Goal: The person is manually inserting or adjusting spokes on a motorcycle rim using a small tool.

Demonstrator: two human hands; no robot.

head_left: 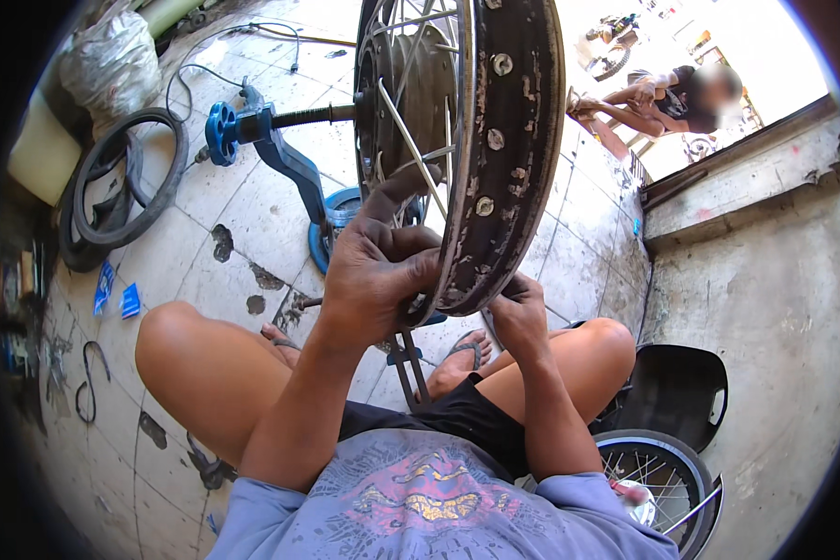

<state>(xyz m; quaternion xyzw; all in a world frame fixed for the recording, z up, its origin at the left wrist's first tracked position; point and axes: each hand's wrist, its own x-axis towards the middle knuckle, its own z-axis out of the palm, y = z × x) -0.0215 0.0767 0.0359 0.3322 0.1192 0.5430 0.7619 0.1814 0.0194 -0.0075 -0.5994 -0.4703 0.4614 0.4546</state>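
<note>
A bare spoked wheel stands upright before me, its worn dark rim (509,177) toward me and its hub (418,89) behind. Its axle is carried by a blue metal stand (294,163). My left hand (383,247) is closed on the lower left side of the rim, thumb against the rim edge. One finger reaches up among the spokes (413,145). My right hand (521,308) is at the rim's lower right, its fingers pinched together. What those fingers hold, if anything, is hidden.
Black tyres (126,187) lie on the tiled floor at the left, near a plastic sack (112,65). Another spoked wheel (667,485) and a black chair (672,392) are at my right by the wall (756,308). A person (672,98) sits outside at the far right.
</note>
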